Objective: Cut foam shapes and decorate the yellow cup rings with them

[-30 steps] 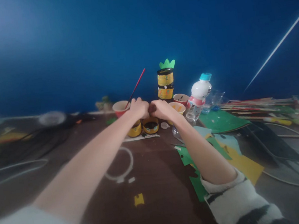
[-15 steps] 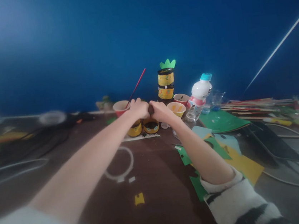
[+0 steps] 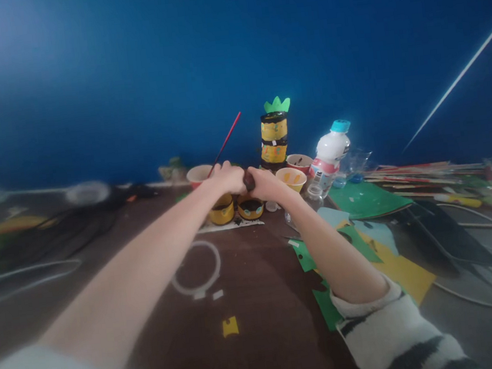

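Observation:
My left hand (image 3: pixel 230 178) and my right hand (image 3: pixel 265 183) meet over the back of the table, both closed. Between their fingers shows a small dark roundish thing (image 3: pixel 249 180); its kind is hidden by the fingers. Just below the hands stand two short yellow-and-black containers, a left one (image 3: pixel 222 212) and a right one (image 3: pixel 251 209) with small pale spots, on a white strip (image 3: pixel 237 226). A red paper cup (image 3: pixel 197 176) stands behind my left hand, with a thin red stick (image 3: pixel 229 136) leaning out of it. Beside my right hand is a yellow paper cup (image 3: pixel 292 180).
A yellow-and-black tower (image 3: pixel 274 140) topped with a green paper crown, another red cup (image 3: pixel 300 161) and a white bottle (image 3: pixel 328 154) stand behind. Green paper (image 3: pixel 365 199) and cut sheets lie right. A white ring (image 3: pixel 218 270) and a yellow scrap (image 3: pixel 229 327) lie in front.
The hands stay together over the containers and hardly move. The whole view shifts very slightly; the dark thing between the fingers shows a little more plainly.

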`<state>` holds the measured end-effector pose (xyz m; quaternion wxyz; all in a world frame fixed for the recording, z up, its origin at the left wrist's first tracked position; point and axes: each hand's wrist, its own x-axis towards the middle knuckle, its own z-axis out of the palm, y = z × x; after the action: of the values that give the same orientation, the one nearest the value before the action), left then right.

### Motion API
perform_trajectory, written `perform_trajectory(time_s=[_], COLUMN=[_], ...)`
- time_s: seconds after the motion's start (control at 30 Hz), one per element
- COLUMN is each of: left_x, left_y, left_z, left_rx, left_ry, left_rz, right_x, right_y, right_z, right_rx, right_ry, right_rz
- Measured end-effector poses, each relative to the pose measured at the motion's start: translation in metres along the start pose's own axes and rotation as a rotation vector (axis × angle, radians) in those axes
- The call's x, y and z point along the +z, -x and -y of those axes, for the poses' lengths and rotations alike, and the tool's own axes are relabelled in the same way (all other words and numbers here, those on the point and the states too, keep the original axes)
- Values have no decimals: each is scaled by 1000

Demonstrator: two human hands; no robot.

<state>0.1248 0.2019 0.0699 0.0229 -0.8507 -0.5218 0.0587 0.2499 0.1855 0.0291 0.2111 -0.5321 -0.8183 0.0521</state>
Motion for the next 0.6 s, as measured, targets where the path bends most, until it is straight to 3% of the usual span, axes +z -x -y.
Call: perform_trajectory(time_s=[0.27, 0.6], left_x=[-9, -3], left_y=[13, 15], left_z=[9, 9], left_rx=[-77, -120], left_ry=[48, 71], left_rz=[-44, -87], right_x=[-14, 10], right_y=[5, 0], right_z=[1, -2], right_rx=[3, -66], right_ry=[-104, -254], right_rz=[-2, -27])
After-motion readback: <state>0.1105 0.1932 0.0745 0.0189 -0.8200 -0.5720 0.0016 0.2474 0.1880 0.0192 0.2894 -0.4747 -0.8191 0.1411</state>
